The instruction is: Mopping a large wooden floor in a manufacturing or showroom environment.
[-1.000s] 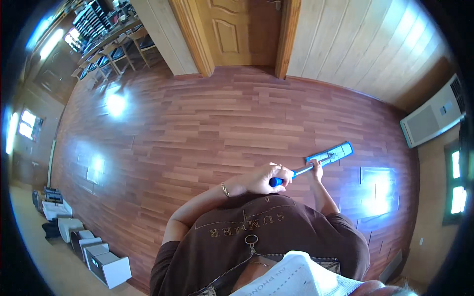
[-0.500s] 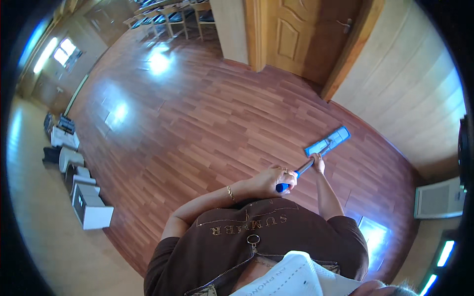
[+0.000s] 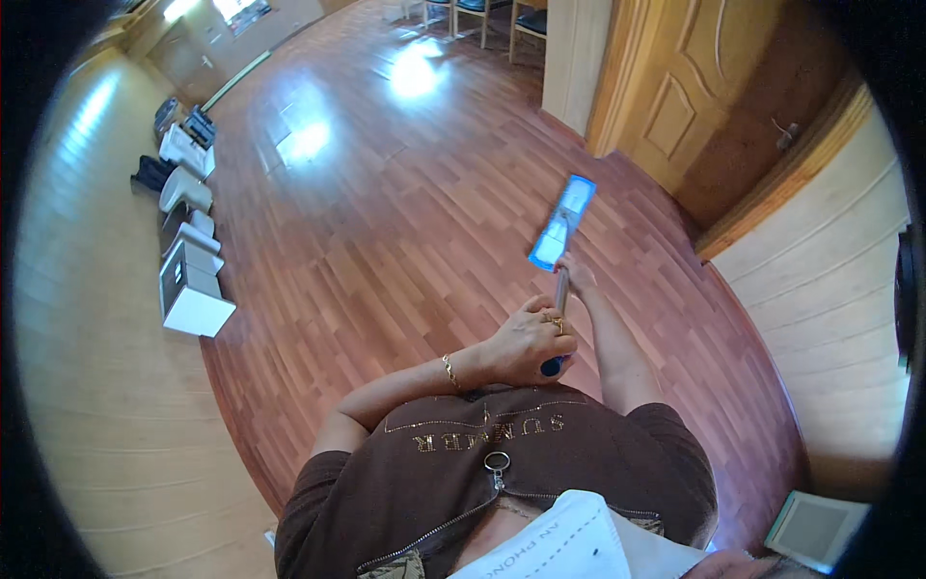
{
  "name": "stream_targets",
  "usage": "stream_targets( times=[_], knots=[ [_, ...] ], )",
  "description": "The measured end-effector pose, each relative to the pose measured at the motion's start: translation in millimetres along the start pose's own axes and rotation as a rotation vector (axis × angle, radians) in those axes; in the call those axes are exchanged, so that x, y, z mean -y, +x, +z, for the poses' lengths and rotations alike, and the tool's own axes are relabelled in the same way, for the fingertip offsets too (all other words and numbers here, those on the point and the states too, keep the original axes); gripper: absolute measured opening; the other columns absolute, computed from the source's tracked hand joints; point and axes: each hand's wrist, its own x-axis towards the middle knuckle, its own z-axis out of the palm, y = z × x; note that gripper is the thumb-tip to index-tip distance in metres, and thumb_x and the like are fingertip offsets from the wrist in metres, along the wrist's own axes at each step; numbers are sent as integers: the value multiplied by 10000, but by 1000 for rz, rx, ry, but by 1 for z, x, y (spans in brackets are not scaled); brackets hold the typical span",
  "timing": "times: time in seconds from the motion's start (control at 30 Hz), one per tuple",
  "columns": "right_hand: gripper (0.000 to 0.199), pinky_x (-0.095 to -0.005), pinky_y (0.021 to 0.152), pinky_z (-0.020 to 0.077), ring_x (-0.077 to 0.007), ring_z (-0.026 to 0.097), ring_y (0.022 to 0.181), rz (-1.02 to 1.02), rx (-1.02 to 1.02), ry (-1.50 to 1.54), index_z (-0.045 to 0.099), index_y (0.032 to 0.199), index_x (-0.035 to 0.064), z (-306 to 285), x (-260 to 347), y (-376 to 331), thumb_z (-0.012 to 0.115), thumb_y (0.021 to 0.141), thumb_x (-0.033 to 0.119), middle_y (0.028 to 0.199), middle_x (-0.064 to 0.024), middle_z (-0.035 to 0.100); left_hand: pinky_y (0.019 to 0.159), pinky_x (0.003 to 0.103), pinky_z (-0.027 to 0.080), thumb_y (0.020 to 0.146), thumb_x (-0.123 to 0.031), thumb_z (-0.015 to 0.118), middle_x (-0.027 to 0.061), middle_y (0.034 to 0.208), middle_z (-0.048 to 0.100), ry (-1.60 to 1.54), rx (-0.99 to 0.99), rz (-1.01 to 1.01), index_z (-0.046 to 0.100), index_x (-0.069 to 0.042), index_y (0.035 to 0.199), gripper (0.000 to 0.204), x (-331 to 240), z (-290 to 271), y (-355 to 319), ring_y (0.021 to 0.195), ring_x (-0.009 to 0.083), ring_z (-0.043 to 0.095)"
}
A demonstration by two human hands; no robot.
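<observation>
A flat mop with a blue rectangular head [image 3: 563, 222] lies against the brown plank floor [image 3: 386, 222] ahead of me. Its thin metal handle [image 3: 561, 289] runs back toward my chest and ends in a dark blue grip [image 3: 551, 367]. My left hand [image 3: 533, 343] is wrapped round the top end of the handle, close to my chest. Farther down the pole, my right hand [image 3: 577, 275] is closed round it, just short of the mop head. Part of the right hand's fingers is hard to make out.
Along the left wall stand a white cabinet [image 3: 196, 289], a pale rounded chair [image 3: 185, 191] and other items. To the right are a wooden door [image 3: 714, 106] with its frame and a pale wall [image 3: 820, 280]. Chairs [image 3: 529, 31] stand far ahead; a whitish box-like unit [image 3: 818, 531] sits lower right.
The mop head has swung left and farther forward, turning more lengthwise. My right hand has moved left with the pole. The view has turned, so the room appears shifted right.
</observation>
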Motion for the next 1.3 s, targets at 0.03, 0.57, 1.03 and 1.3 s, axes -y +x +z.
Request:
stream_targets(
  times=[0.03, 0.57, 1.03, 1.3],
  knots=[
    [211, -306, 551, 375, -151, 444, 566, 68, -3, 207, 551, 675, 94, 10, -18, 15, 535, 815, 251, 629, -40, 467, 879, 422, 394, 720, -199, 719, 32, 824, 598, 38, -43, 50, 578, -121, 768, 168, -4, -3, 5, 856, 230, 576],
    [182, -332, 592, 470, -183, 518, 609, 328, 513, 501, 588, 841, 92, 141, 161, -57, 599, 814, 272, 655, -29, 520, 763, 428, 416, 698, -348, 710, 43, 664, 574, -26, -135, 232, 525, -138, 722, 280, -55, -40, -4, 685, 250, 597],
    [766, -554, 955, 419, -422, 531, 1134, -476, -89, 515, 372, 1417, 158, 19, 289, -222, 391, 866, 691, 1276, -221, 536, 683, 425, 445, 681, -236, 726, 65, 726, 599, -101, -60, -440, 576, -136, 746, 191, 90, -5, -110, 743, 277, 612],
    [383, -425, 619, 555, -270, 593, 717, -853, -451, -32, 528, 739, 24, 77, 358, -229, 577, 918, 358, 747, -128, 535, 748, 429, 401, 689, -217, 696, 35, 729, 578, -36, -53, -585, 556, -148, 758, 171, 155, 20, -186, 809, 262, 598]
  ],
)
